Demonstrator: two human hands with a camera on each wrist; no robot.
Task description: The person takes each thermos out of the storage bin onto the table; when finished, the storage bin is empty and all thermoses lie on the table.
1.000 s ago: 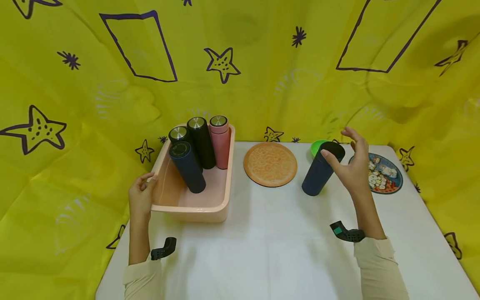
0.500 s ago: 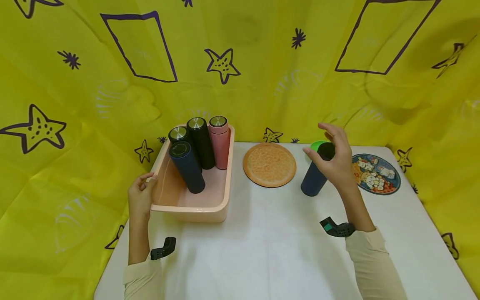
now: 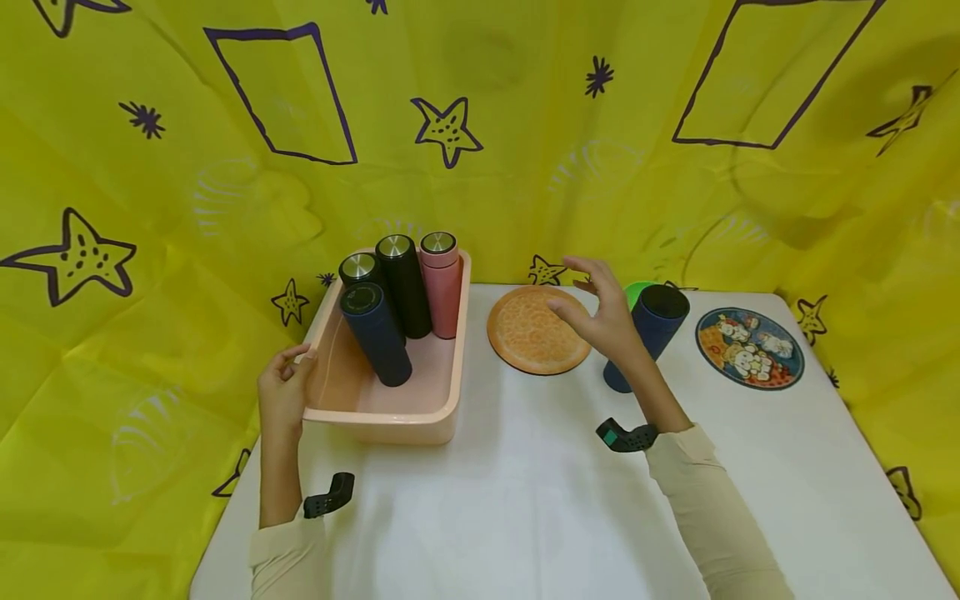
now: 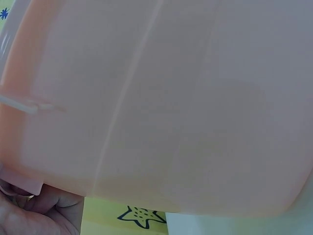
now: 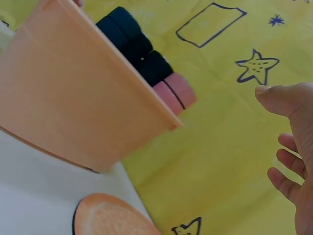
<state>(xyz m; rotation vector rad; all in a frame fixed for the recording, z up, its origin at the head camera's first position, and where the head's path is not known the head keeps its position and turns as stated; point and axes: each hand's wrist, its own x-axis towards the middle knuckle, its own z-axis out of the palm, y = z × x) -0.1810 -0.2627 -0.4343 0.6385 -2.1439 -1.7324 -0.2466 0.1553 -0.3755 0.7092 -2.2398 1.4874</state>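
My left hand [image 3: 281, 400] grips the left rim of a peach plastic tub [image 3: 390, 419]. In the left wrist view its curled fingers show at the tub's edge. Inside the tub stand a navy bottle [image 3: 378, 342], a pink bottle [image 3: 442, 296], a black bottle [image 3: 407, 287] and another dark bottle [image 3: 358, 267] partly hidden behind the navy one. My right hand [image 3: 607, 321] is in the air over the right side of an orange round mat [image 3: 528, 329], fingers and thumb spread apart, holding nothing. Behind its wrist another navy bottle [image 3: 662, 321] stands on the table, partly covered by the forearm.
A green object [image 3: 637, 290], possibly a bowl, shows partly behind the navy bottle. Further right lies a round mat with cartoon figures [image 3: 750, 350]. All stands on a white table [image 3: 525, 500], with a yellow patterned cloth [image 3: 510, 200] behind and at the sides.
My right hand has moved left from beside the standing navy bottle, past its top, to over the orange mat. The left hand, tub and bottles have stayed put.
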